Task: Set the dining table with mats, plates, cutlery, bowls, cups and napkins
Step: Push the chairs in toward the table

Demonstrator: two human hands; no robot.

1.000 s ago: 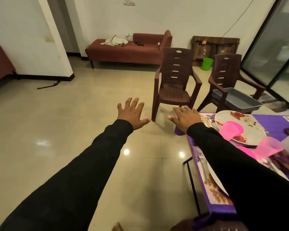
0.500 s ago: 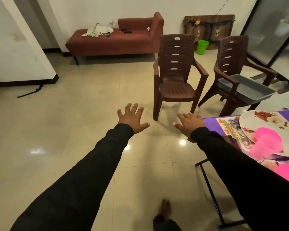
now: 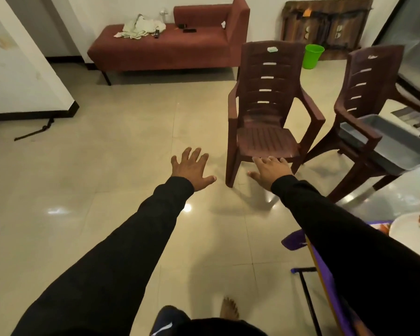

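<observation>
Both grips spread and empty, left hand (image 3: 190, 169) and right hand (image 3: 272, 172) reaching toward the chair (image 3: 267, 122) ahead, likely to move it.

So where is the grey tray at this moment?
In the head view, the grey tray is at the right side, resting across the seat of the right brown plastic chair, beyond the purple-covered table corner.

A brown slatted plastic armchair (image 3: 268, 112) stood ahead on the floor, with a second brown plastic armchair (image 3: 369, 93) to its right carrying a grey rectangular plastic tub (image 3: 388, 144) on its seat. Behind them, a maroon upholstered bench sofa (image 3: 165, 44) sat against the far wall, a green plastic bucket (image 3: 313, 55) to its right. The purple-covered table (image 3: 298, 241) lay at the near right, a white patterned plate (image 3: 407, 229) on it.
</observation>
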